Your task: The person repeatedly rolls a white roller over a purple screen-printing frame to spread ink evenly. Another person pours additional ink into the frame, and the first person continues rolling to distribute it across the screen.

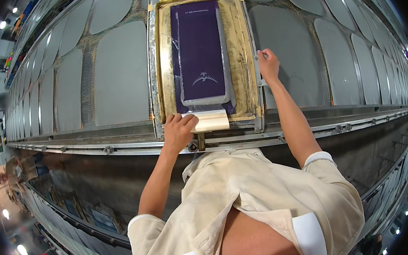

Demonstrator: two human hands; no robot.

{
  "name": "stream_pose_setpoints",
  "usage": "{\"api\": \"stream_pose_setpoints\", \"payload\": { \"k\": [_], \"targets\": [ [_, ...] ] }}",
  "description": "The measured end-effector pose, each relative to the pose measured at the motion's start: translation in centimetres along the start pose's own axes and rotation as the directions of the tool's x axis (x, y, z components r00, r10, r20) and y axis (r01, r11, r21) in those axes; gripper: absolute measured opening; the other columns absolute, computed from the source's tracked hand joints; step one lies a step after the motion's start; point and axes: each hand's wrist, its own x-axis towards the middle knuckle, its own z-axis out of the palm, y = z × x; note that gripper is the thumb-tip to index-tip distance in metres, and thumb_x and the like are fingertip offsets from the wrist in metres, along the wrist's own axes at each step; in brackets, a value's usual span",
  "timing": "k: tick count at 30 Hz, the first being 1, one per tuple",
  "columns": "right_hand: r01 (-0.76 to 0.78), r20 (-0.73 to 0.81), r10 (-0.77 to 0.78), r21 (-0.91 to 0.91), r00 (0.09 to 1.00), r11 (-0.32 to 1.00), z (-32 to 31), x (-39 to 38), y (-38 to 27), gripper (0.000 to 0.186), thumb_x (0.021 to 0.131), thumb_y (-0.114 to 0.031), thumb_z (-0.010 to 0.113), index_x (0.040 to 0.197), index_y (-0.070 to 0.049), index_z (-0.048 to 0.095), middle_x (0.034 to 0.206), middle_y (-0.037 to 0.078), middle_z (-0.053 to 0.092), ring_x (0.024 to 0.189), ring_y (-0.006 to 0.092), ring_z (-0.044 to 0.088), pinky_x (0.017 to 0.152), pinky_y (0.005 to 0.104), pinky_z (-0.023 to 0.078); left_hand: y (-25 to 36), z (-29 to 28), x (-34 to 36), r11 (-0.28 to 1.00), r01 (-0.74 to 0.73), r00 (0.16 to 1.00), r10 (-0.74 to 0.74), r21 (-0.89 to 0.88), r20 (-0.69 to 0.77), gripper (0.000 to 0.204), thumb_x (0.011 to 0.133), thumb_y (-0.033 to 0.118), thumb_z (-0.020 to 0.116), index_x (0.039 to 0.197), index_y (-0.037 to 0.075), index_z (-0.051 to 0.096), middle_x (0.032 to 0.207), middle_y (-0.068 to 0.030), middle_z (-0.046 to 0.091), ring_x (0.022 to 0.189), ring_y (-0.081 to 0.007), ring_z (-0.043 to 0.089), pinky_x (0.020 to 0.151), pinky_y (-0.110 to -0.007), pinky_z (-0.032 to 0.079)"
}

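The printing screen has a deep purple mesh panel with a small pale arched motif near its lower end, bordered by yellowed ochre tape inside a grey metal frame. The squeegee is pale cream wood. The fabric panels on the long table are plain grey. The shirt is beige with white cuffs.

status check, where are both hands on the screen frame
Left hand gripping pale squeegee at near end of purple screen. Right hand on frame's right rail. Nothing in the way.
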Motion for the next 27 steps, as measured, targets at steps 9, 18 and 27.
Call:
{"api": "stream_pose_setpoints", "payload": {
  "k": [9,18,27],
  "targets": [
    [0.048,0.165,0.003,-0.3,0.986,0.953,-0.8,1.2,-0.1,0.022,0.095,-0.032,0.065,0.094,-0.011,0.069,0.086,0.016,0.071,0.081,0.0379,0.067,0.07,0.045,0.051,-5.3,2.4,7.9,1.0,-0.009,0.999,0.008,-0.028,-0.035,0.052,0.059,-0.005,0.071,0.107,0.013,0.07,0.106,0.0006,0.073,0.085,-0.0226,0.062,0.078,-0.039,0.043],
    [0.604,0.481,-0.548,0.047,0.685,0.796,8.2,15.3,-13.4,0.044,0.088,-0.043,0.075,0.117,-0.009,0.071,0.108,0.013,0.072,0.102,0.0326,0.068,0.092,0.0434,0.052,-22.7,6.6,32.9,0.987,-0.121,0.975,0.138,0.107,-0.173,0.032,0.067,0.005,0.079,0.097,0.016,0.075,0.094,-0.0013,0.074,0.082,-0.0242,0.068,0.074,-0.039,0.046],
    [0.622,0.76,-0.213,-0.3,0.614,0.724,14.8,26.2,-19.8,0.035,0.08,-0.034,0.08,0.103,-0.009,0.077,0.085,0.015,0.074,0.082,0.0334,0.072,0.076,0.0445,0.056,-27.4,4.5,44.8,0.982,0.18,0.955,-0.161,-0.052,0.251,0.036,0.077,0.032,0.086,0.107,0.012,0.079,0.086,-0.014,0.076,0.081,-0.0347,0.072,0.078,-0.044,0.056]
  ]
}}
